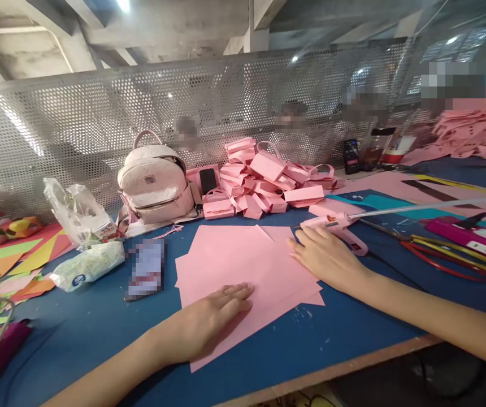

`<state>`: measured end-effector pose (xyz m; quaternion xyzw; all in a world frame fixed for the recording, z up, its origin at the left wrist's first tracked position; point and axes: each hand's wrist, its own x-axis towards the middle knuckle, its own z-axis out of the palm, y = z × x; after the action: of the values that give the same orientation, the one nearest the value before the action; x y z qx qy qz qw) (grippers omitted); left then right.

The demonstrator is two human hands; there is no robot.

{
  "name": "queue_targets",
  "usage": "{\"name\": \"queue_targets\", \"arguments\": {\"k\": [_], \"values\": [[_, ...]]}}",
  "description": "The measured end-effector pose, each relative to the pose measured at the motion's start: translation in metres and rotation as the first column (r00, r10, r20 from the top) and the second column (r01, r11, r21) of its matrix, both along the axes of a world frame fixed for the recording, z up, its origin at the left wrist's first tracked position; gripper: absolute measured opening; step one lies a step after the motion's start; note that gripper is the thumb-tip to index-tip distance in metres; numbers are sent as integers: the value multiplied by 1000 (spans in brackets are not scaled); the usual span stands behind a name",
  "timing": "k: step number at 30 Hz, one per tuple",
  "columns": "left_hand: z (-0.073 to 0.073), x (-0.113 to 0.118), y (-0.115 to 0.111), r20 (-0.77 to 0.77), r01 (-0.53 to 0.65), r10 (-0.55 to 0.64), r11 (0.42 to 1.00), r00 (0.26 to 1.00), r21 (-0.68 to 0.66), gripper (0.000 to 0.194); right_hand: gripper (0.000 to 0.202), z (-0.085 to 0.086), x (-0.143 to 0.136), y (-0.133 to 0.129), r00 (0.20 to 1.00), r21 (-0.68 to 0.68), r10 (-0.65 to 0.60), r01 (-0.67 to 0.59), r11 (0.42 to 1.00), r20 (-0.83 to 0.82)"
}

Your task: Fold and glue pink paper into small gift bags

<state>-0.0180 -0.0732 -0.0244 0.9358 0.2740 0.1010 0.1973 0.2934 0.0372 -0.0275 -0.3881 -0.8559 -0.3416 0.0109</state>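
Observation:
Several overlapping sheets of pink paper (243,254) lie flat in front of me on the blue table. My left hand (209,316) rests on their lower left part, with its fingers stretched out. At the right edge of the sheets is my right hand (330,254), its fingers extended and nothing visible gripped in them. Right behind that hand lies a pink hot glue gun (355,240) with a long clear glue stick in it; the hand hides part of its body. A narrow pink paper strip (265,233) sits at the sheets' far edge.
Behind the sheets stand a heap of folded pink paper bags (268,175) and a pale backpack (153,181). To the left are a phone (145,268) and a tissue pack (90,265). Scissors (450,254) and a purple power strip (472,234) lie to the right. Perforated metal panels (99,113) border the back.

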Motion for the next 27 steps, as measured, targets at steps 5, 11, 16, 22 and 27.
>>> {"name": "queue_targets", "arguments": {"k": [5, 11, 16, 22, 27], "values": [[-2, -1, 0, 20, -9, 9, 1000, 1000, -6, 49, 32, 0, -4, -2, 989, -136, -140, 145, 980, 49], [-4, 0, 0, 10, -2, 2, 1000, 1000, 12, 53, 36, -6, -6, -1, 988, -138, -149, 154, 978, 43], [-1, 1, 0, 25, -1, 1, 1000, 1000, 3, 53, 31, -4, -6, -4, 997, -161, -69, 72, 984, 28], [-2, 0, 0, 25, -1, 1, 1000, 1000, -4, 50, 33, -4, -4, -4, 985, -188, -173, 171, 967, 5], [-3, 0, 0, 44, 7, -7, 1000, 999, -4, 51, 34, -2, -9, -3, 989, -185, -150, 150, 971, 11]]}}
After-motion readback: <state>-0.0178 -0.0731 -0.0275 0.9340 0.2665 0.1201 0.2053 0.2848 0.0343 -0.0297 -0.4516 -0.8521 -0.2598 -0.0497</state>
